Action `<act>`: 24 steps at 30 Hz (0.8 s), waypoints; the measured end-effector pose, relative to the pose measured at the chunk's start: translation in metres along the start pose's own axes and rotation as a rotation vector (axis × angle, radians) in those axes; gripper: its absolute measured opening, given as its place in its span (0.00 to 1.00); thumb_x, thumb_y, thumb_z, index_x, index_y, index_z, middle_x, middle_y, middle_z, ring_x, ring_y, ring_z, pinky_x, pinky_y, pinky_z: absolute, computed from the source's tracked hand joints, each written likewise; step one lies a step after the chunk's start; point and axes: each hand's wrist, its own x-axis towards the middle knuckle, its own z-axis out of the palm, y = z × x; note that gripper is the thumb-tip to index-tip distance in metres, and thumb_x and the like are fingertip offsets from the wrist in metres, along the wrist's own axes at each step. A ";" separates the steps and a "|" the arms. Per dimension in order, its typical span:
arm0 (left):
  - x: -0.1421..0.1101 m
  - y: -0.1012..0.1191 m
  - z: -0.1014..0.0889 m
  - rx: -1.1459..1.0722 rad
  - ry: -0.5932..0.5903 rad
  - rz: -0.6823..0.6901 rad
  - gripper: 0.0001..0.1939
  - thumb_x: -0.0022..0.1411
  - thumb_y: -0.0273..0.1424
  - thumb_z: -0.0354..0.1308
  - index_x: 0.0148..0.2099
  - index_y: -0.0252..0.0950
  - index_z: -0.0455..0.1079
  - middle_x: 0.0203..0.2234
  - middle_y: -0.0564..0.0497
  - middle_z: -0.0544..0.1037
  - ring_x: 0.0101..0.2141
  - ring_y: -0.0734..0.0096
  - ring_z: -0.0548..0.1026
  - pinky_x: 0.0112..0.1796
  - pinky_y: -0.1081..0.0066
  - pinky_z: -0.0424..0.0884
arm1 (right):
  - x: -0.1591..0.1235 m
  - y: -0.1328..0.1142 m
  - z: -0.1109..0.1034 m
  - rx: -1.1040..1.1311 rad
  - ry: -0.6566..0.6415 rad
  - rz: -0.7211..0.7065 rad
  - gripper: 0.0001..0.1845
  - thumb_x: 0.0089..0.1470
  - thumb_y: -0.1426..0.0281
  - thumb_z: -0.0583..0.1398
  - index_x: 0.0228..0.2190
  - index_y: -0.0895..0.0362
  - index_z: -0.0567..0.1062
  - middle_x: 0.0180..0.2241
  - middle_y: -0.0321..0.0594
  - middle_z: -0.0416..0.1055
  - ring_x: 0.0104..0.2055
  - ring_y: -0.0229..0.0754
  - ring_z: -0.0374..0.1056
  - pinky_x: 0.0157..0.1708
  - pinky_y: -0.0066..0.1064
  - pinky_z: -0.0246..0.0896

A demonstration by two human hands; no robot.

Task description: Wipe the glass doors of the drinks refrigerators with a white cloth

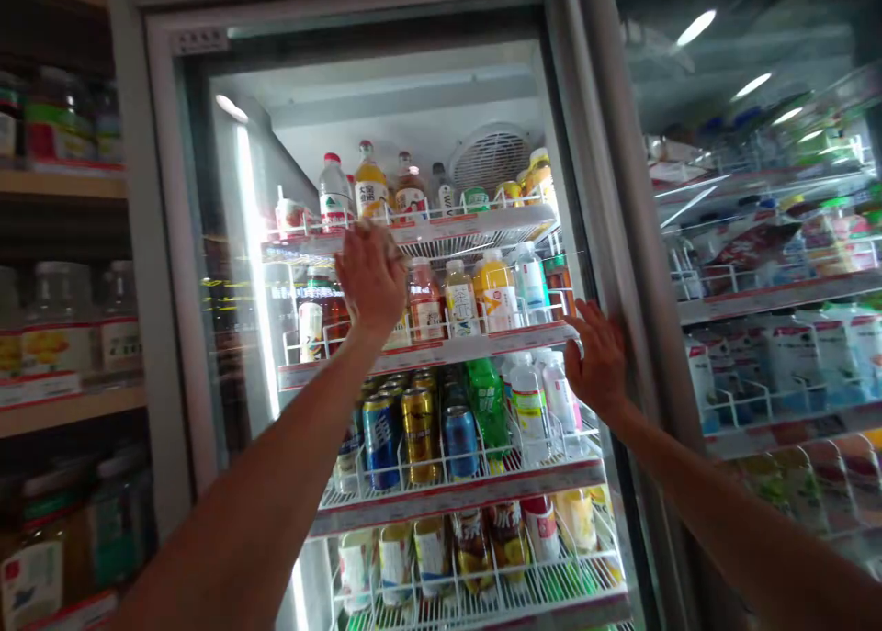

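Straight ahead, tall grey-metal-framed clear-glass fridge door (169, 199); over its middle, left hand (372, 277) flat, cannot tell whether gripping; near its right edge, right hand (598, 355), fingers parted; door probably stiff, slippery, best held edgewise

The cooler's door frame (598, 144) looks like smooth grey metal with a dull sheen, around a glossy glass pane (227, 383) that catches reflections. Inside, shiny metal cans (419, 433) stand near a glossy, translucent green plastic bottle (486, 397); the wire rack (455, 244) is white-coated. Left, matt wooden shelves (62, 185) carry clear, glossy jars (59, 305).
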 end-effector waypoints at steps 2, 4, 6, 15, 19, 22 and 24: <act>-0.034 0.026 0.006 -0.015 -0.099 0.185 0.26 0.64 0.37 0.42 0.63 0.33 0.51 0.62 0.47 0.54 0.64 0.67 0.44 0.62 0.57 0.46 | -0.001 0.002 0.001 0.009 0.003 -0.006 0.20 0.53 0.74 0.51 0.48 0.56 0.66 0.57 0.45 0.62 0.62 0.45 0.53 0.58 0.46 0.51; -0.064 0.048 0.010 -0.031 -0.228 0.484 0.27 0.62 0.34 0.45 0.63 0.37 0.50 0.62 0.52 0.55 0.63 0.71 0.46 0.63 0.63 0.46 | -0.003 0.005 0.002 0.024 0.019 -0.018 0.20 0.53 0.74 0.51 0.49 0.56 0.66 0.57 0.46 0.62 0.62 0.45 0.53 0.58 0.46 0.52; -0.080 0.055 0.010 -0.002 -0.255 0.541 0.30 0.61 0.33 0.46 0.64 0.33 0.46 0.63 0.48 0.52 0.64 0.67 0.43 0.63 0.59 0.43 | -0.005 0.009 0.002 0.036 0.035 -0.027 0.21 0.54 0.73 0.51 0.50 0.56 0.64 0.56 0.47 0.62 0.62 0.46 0.54 0.57 0.47 0.52; -0.077 0.040 0.006 0.084 -0.168 0.184 0.33 0.62 0.41 0.44 0.65 0.29 0.46 0.63 0.39 0.47 0.64 0.56 0.41 0.61 0.51 0.43 | 0.036 -0.088 0.004 0.483 -0.034 -0.224 0.27 0.57 0.74 0.47 0.58 0.50 0.55 0.61 0.43 0.53 0.63 0.44 0.51 0.59 0.47 0.54; -0.075 0.017 -0.015 0.018 -0.271 0.363 0.31 0.63 0.38 0.42 0.65 0.31 0.44 0.63 0.43 0.49 0.64 0.62 0.43 0.62 0.57 0.45 | 0.056 -0.155 0.028 0.528 -0.101 -0.078 0.27 0.58 0.71 0.45 0.60 0.53 0.53 0.60 0.44 0.55 0.65 0.44 0.46 0.60 0.49 0.52; -0.076 -0.026 -0.034 0.036 -0.195 0.310 0.29 0.64 0.37 0.42 0.65 0.35 0.45 0.63 0.45 0.51 0.63 0.65 0.47 0.61 0.56 0.45 | 0.064 -0.187 0.042 0.396 -0.093 -0.022 0.26 0.57 0.66 0.50 0.57 0.53 0.58 0.61 0.46 0.51 0.66 0.52 0.39 0.60 0.57 0.46; -0.080 -0.053 -0.040 0.105 -0.065 0.125 0.28 0.65 0.36 0.41 0.65 0.37 0.46 0.62 0.44 0.52 0.63 0.62 0.48 0.61 0.52 0.44 | 0.067 -0.194 0.047 0.308 -0.076 -0.033 0.24 0.54 0.65 0.53 0.54 0.52 0.64 0.62 0.46 0.49 0.66 0.55 0.38 0.59 0.58 0.45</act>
